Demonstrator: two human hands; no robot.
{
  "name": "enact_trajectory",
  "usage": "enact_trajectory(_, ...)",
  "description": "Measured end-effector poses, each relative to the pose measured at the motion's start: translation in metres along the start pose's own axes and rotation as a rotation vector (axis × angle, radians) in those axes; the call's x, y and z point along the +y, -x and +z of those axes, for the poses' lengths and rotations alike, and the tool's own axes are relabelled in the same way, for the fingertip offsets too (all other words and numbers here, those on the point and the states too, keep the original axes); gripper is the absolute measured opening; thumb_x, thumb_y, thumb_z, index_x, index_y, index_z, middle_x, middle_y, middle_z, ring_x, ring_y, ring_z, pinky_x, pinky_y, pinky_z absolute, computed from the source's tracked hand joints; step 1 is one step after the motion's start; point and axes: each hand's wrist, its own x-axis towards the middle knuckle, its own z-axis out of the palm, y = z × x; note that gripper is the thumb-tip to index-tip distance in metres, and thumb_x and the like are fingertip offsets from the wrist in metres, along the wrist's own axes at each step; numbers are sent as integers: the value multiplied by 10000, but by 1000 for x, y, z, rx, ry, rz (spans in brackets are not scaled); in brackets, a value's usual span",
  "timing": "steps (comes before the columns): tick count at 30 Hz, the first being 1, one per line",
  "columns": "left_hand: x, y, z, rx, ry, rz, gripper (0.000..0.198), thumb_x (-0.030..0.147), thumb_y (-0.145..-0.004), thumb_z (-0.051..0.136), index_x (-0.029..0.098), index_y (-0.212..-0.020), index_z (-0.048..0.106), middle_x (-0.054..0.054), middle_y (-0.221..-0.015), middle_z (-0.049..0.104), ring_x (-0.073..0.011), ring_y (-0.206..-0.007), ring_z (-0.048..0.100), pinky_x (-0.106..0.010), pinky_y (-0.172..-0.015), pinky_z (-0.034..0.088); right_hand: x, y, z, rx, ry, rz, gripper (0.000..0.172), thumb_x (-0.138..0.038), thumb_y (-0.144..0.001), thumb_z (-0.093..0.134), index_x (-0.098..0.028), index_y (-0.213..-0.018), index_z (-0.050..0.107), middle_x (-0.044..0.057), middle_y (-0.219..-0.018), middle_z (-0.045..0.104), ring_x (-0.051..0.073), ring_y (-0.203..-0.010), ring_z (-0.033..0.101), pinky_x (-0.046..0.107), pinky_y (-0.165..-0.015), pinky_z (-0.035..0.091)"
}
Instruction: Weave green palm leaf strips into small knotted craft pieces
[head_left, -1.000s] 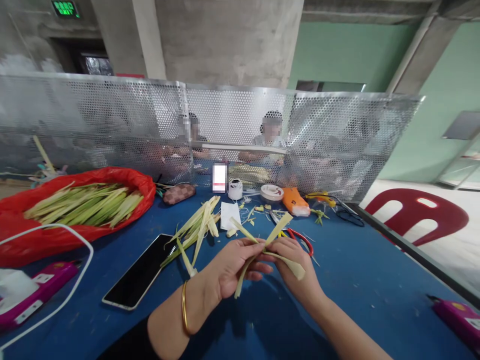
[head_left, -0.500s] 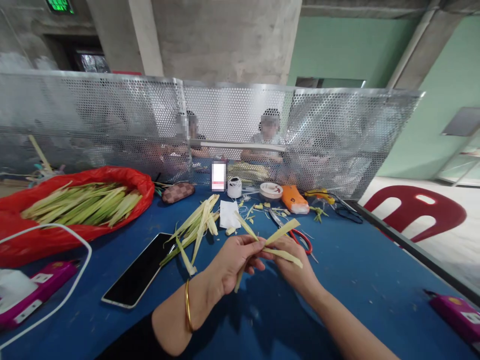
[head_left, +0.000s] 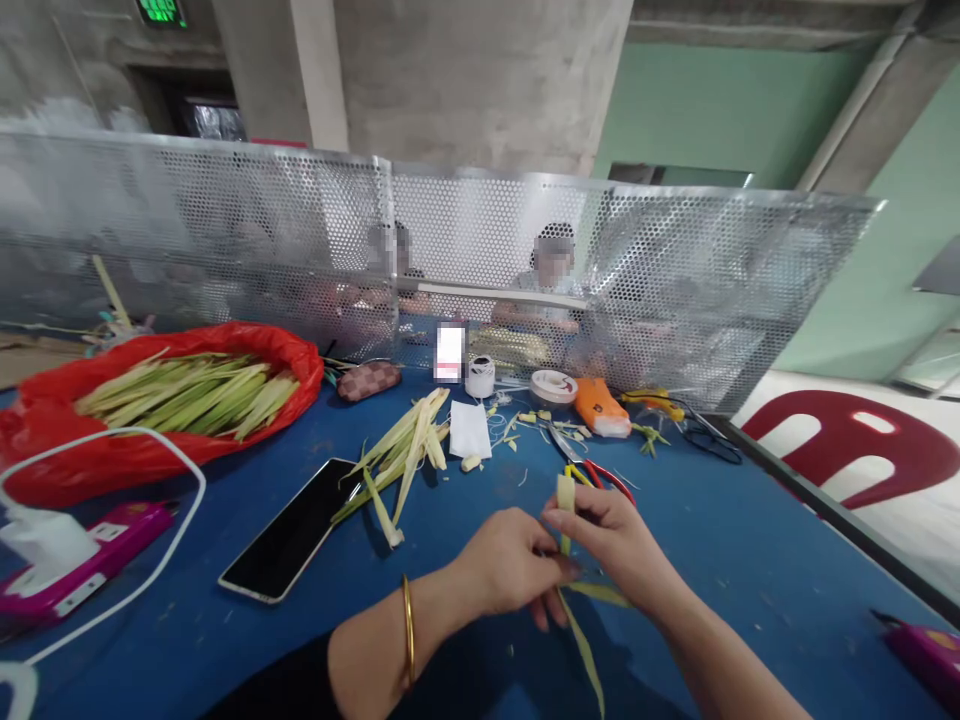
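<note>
Both of my hands meet over the blue table (head_left: 720, 560), pinching the same pale green leaf strips (head_left: 579, 640). My left hand (head_left: 506, 565), with a gold bangle on the wrist, is closed on the strips from the left. From the right, my right hand (head_left: 619, 535) grips them with its fingers curled, one short end sticking up above its fingertips. A long end hangs down between my forearms. A loose pile of cut leaf strips (head_left: 401, 455) lies just beyond my left hand.
A red bag (head_left: 82, 450) holding several long leaves sits at the left. A black phone (head_left: 292, 530), pink devices (head_left: 90, 560) with a white cable, red-handled scissors (head_left: 600, 475), tape rolls (head_left: 553, 386) and an orange tool (head_left: 598, 408) lie about. Behind a perforated metal screen (head_left: 675, 290) sit two people. A red chair (head_left: 847, 445) stands right.
The strips that stuck out as a cross are now folded together, one end up and one hanging down. Both hands have drawn lower and closer to me. The view shifted slightly.
</note>
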Motion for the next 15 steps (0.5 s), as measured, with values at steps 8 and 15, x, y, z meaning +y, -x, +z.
enact_trajectory(8,-7,-13,-14,160,424,-28,318,450,-707,670,149,-634,600,-1,-521,593,-92,-422,508,-206,-422,277,-6,10,15,260,580,-505,137,-212,-906,542,-191,-806,632,27,-722,672,168,-686,609,309,-697,432)
enact_trajectory(15,-4,-14,-10,336,624,38,313,416,-706,711,146,-616,580,53,-499,454,-52,-422,369,-215,-418,171,-9,19,22,278,973,-844,218,-82,-910,506,-181,-1017,667,47,-885,746,186,-780,633,367,-812,401)
